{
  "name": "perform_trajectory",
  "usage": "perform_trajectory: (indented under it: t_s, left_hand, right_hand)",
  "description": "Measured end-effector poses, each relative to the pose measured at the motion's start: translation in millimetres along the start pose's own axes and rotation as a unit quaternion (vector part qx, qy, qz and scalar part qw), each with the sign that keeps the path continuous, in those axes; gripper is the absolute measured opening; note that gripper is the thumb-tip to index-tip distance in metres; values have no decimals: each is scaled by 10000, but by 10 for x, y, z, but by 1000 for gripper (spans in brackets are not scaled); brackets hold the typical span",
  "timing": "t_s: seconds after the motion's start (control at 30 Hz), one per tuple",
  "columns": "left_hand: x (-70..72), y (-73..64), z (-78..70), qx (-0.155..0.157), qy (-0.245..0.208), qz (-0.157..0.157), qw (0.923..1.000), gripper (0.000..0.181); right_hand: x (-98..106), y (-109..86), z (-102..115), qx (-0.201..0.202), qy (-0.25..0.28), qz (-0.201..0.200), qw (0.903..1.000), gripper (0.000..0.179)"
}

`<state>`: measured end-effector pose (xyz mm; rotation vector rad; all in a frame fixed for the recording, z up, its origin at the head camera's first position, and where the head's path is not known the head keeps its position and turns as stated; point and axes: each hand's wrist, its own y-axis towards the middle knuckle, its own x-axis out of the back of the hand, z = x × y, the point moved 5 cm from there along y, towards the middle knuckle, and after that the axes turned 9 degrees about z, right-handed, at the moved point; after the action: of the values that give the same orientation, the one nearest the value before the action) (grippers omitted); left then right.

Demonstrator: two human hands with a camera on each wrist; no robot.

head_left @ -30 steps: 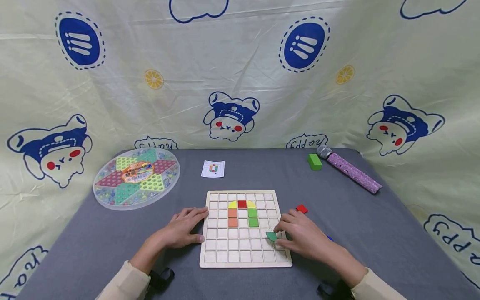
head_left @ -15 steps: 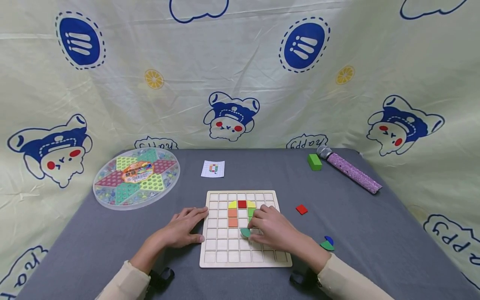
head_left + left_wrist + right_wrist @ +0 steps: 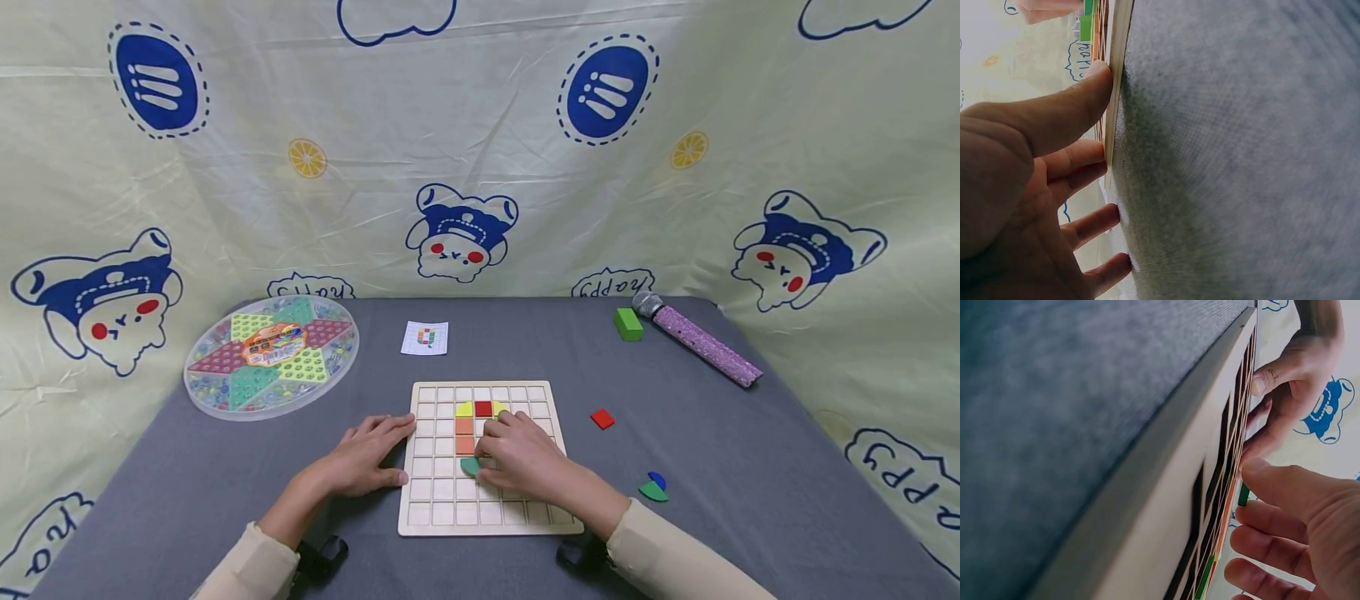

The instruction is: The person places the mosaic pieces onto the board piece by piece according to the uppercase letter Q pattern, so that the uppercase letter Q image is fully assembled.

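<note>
A pale wooden grid board (image 3: 446, 512) lies on the grey cloth. My left hand (image 3: 363, 458) touches its left edge with thumb and fingers extended, as the left wrist view also shows. My right hand (image 3: 519, 454) pinches a dark green quarter-circle tile (image 3: 469, 467) over the board, just below the lower of two orange tiles (image 3: 465, 445). In the right wrist view the green tile (image 3: 1244, 494) sits between thumb and index finger. Yellow tiles flank a red square tile (image 3: 483, 408) along the top. The right hand hides the light green tiles in the head view.
Right of the board lie a red tile (image 3: 602, 419), a green quarter-circle tile (image 3: 653, 492) and a blue tile (image 3: 657, 480). Farther back are a pattern card (image 3: 425, 338), a round marble game box (image 3: 272, 358), a green block (image 3: 628, 325) and a glittery microphone (image 3: 705, 344).
My right hand has carried the dark green tile leftward across the board, from its right side to below the orange tiles. The left hand has stayed at the left edge.
</note>
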<state>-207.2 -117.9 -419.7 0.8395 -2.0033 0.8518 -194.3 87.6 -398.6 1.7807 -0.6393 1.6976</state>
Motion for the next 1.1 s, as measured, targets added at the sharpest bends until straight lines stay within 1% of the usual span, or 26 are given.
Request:
perform_trajectory:
  t_s: [0.2,0.33,0.77,0.93,1.1]
  left_hand:
    - [3,-6,-3,-29,-17,0,10000,71]
    - [4,-6,-1,-32,-29,-12,10000,71]
    - [9,-8,-5,-29,-13,-51,10000,71]
    - [8,-10,-9,-24,-32,-53,10000,71]
    - [3,-13,-10,15,-38,-35,10000,71]
  right_hand:
    - [-16,53,34,-74,-45,144,9999,17]
    - [-26,73,44,-133,17,211,9997,18]
    - [-55,101,24,-240,-13,238,9994,21]
    - [-40,81,14,-223,-15,177,9996,22]
    - [8,9,-8,-154,-56,-72,9998,19]
